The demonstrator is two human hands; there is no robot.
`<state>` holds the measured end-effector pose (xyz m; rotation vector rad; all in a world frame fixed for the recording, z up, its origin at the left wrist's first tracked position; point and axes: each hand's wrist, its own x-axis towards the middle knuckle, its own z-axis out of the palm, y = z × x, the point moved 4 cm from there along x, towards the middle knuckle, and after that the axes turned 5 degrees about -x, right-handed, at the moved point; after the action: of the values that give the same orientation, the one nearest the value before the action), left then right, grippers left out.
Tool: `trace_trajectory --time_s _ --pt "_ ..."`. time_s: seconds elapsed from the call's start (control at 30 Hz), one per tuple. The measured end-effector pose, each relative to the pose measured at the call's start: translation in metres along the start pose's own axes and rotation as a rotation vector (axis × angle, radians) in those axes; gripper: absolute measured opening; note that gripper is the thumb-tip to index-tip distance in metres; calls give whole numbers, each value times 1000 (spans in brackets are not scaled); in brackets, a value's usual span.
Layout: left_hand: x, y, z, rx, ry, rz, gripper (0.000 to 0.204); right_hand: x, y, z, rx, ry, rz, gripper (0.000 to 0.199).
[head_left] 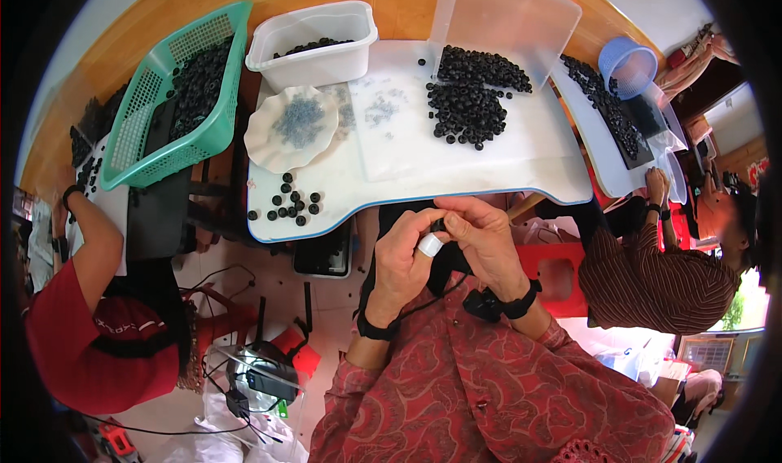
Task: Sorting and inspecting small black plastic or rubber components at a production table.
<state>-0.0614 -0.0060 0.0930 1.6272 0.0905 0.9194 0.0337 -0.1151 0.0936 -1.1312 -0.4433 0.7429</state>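
My left hand (403,255) and my right hand (485,239) meet just below the front edge of the white table (456,178). Together they pinch a small black ring (438,221) between the fingertips. White tape wraps my left thumb. A black strap sits on each wrist. A heap of black rings (472,92) lies on the table ahead of my hands, and a smaller scatter of rings (289,202) lies near the left front corner. A white scalloped dish (291,129) holds small grey pieces.
A green basket (183,96) of black rings stands at the left, a white tub (314,43) behind the dish, a clear lid (505,15) at the back. A person in red (98,316) sits left, a person in stripes (652,276) right beside a blue basket (627,60).
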Motion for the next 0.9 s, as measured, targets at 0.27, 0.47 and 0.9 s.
trace_trajectory --time_s 0.27,0.47,0.9 --pt "0 -5 3 -45 -40 -74 27 2 4 -7 -30 3 29 27" --pt "0 -8 5 -15 -36 -36 30 4 6 -9 -34 28 -21 30" --pt "-8 -24 5 -65 40 -83 21 6 7 -11 -74 66 -4 16"
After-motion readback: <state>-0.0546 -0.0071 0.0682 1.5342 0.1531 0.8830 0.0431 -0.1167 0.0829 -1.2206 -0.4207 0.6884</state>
